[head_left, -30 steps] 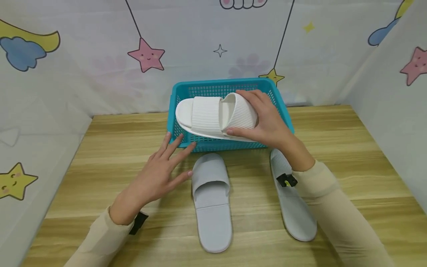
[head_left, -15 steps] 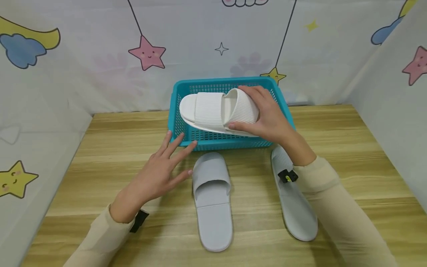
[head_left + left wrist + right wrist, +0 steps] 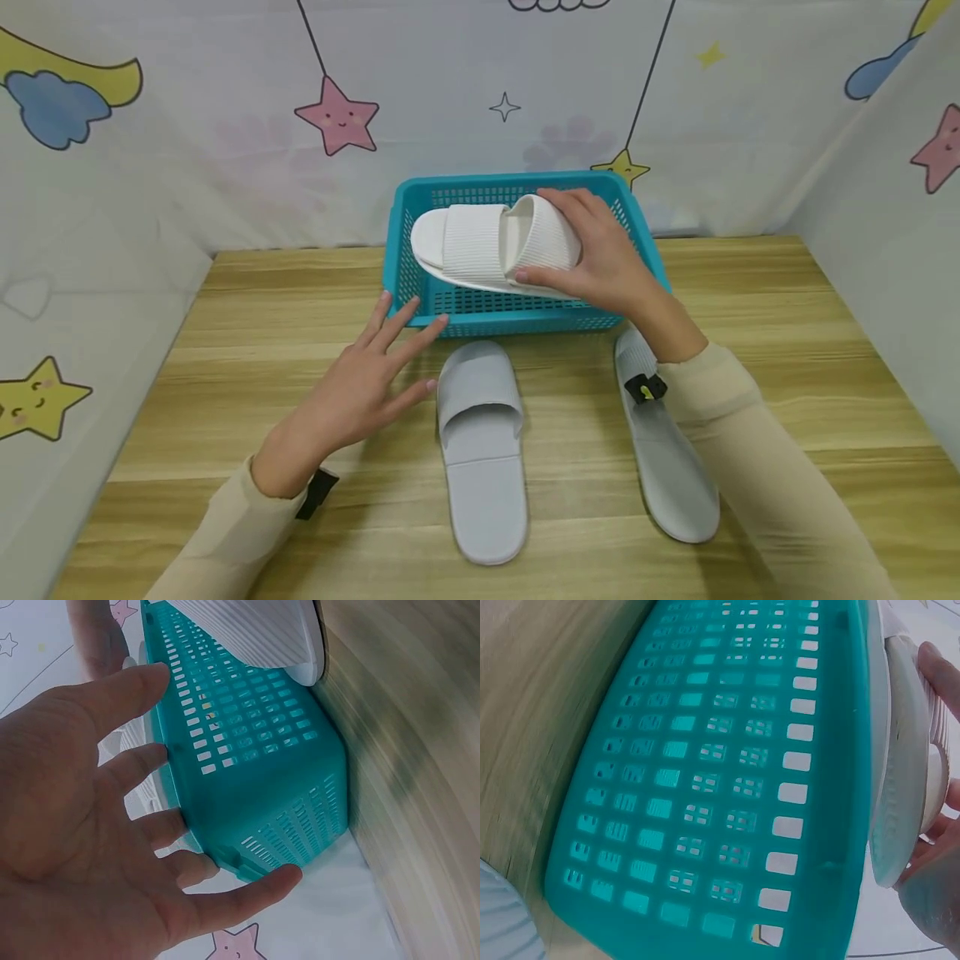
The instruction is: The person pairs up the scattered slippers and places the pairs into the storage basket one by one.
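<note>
A pair of white ridged slippers [image 3: 474, 242] is stacked together, with the two straps side by side, over the blue-green basket [image 3: 510, 321]. My right hand [image 3: 600, 258] grips the right-hand strap, with the thumb in front and the fingers behind. In the right wrist view the white soles [image 3: 900, 765] stand at the basket's rim. How deep they sit inside cannot be told. My left hand [image 3: 356, 392] has its fingers spread, and the fingertips touch the basket's front left corner. Nothing is held in it.
One grey slipper [image 3: 487, 492] lies on the wooden table [image 3: 300, 292] in front of the basket. Another grey slipper [image 3: 671, 475] lies to the right, partly under my right forearm. A white patterned cloth [image 3: 435, 67] rises behind the basket.
My right hand has moved the white slippers back and slightly right, away from the basket's front rim. My left hand stays at the corner. The view has shifted slightly.
</note>
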`<state>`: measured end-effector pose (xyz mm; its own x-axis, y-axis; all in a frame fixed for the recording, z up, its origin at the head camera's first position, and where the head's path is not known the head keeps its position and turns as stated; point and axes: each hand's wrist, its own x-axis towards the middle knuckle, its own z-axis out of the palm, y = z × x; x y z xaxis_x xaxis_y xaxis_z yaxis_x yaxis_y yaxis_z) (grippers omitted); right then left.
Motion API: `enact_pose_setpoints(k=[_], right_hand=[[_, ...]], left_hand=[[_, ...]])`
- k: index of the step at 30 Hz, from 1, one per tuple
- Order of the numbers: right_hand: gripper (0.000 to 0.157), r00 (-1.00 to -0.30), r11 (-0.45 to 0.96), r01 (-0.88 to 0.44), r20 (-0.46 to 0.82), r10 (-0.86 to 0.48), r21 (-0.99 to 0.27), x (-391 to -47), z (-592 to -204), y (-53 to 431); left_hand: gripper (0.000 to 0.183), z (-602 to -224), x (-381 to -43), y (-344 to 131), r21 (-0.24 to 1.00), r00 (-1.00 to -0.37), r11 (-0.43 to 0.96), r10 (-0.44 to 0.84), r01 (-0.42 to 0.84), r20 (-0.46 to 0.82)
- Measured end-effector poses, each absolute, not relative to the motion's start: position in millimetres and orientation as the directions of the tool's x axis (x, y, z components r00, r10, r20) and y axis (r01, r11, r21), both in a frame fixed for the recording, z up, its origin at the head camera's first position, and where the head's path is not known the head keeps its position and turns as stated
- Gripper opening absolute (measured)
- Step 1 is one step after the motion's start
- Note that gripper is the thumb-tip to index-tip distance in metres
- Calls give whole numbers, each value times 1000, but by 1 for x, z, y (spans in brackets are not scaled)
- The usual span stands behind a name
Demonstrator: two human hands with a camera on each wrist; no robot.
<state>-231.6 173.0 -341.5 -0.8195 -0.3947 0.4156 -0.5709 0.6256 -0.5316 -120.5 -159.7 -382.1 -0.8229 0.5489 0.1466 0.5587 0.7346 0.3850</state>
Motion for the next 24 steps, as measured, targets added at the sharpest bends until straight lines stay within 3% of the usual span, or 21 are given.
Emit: enact_pose_setpoints(k=[24], right_hand=[[95, -860, 674, -509, 340, -380, -536, -259, -343, 175]], left_hand=[[72, -377, -121, -158, 381, -835, 751, 536, 539, 124]])
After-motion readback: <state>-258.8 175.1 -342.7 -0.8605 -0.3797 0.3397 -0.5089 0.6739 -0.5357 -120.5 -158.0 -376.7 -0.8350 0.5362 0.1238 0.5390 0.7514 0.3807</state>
